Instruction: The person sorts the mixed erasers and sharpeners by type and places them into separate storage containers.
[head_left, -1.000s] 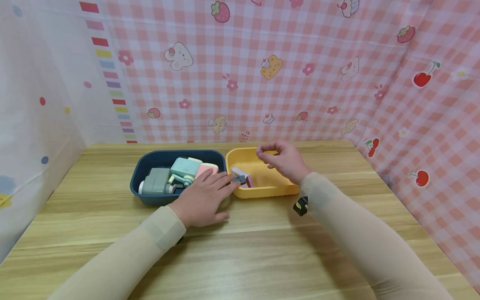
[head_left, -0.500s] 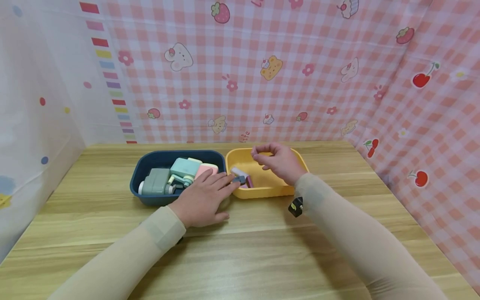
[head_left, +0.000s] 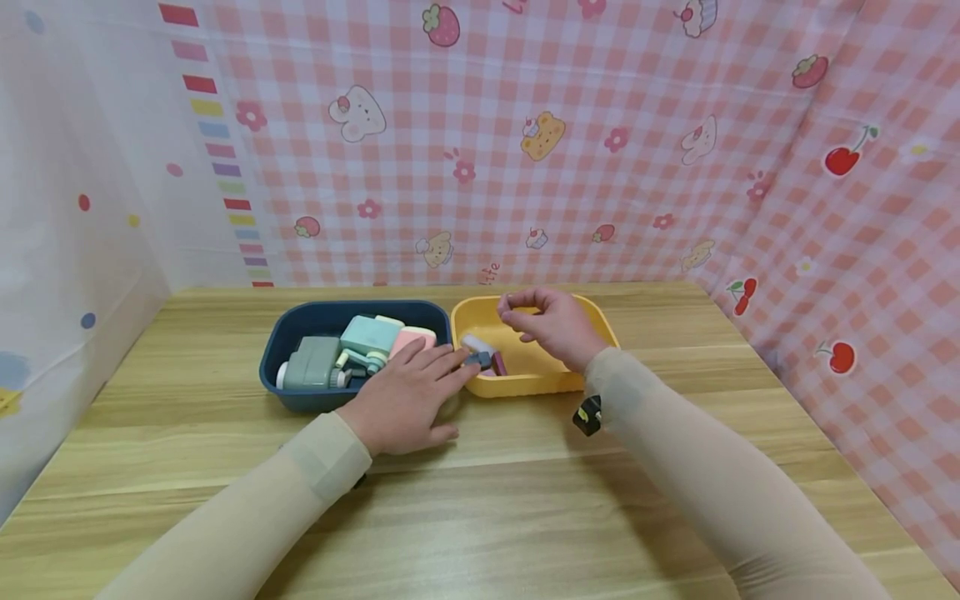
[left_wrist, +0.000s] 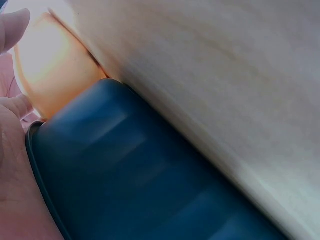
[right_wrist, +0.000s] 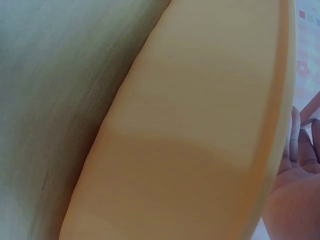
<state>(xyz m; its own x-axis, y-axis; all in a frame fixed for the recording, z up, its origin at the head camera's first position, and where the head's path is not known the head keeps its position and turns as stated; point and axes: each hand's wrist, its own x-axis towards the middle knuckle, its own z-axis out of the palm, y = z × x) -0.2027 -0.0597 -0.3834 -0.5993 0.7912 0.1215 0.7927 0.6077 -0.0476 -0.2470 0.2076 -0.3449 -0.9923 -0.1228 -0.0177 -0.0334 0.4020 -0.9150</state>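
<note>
My left hand [head_left: 408, 400] lies with straight, spread fingers over the front right corner of the blue tray [head_left: 272, 350], fingertips reaching the yellow tray's near left rim. A grey-green bottle-shaped piece [head_left: 311, 363], a teal block [head_left: 371, 333], a pink block [head_left: 412, 335] and a small mint-and-cream piece [head_left: 365, 360] lie in the blue tray. Over the yellow tray [head_left: 532, 385] hovers my right hand [head_left: 558, 327], fingers curled, thumb tip close to the index tip; whether something tiny is pinched there I cannot tell. A lavender piece [head_left: 476, 343], a blue-grey piece [head_left: 478, 359] and a magenta piece [head_left: 499, 363] lie near my left fingertips.
Both trays stand side by side, touching, toward the back of the wooden table [head_left: 480, 517]. A pink checked cloth [head_left: 487, 150] hangs behind and to the right, with a white cloth [head_left: 82, 150] at left. A black wrist camera [head_left: 588, 415] hangs under my right wrist.
My right hand has shifted a little to the left over the yellow tray, its fingers keeping the same curl. The left hand and the pieces in both trays stay in place.
</note>
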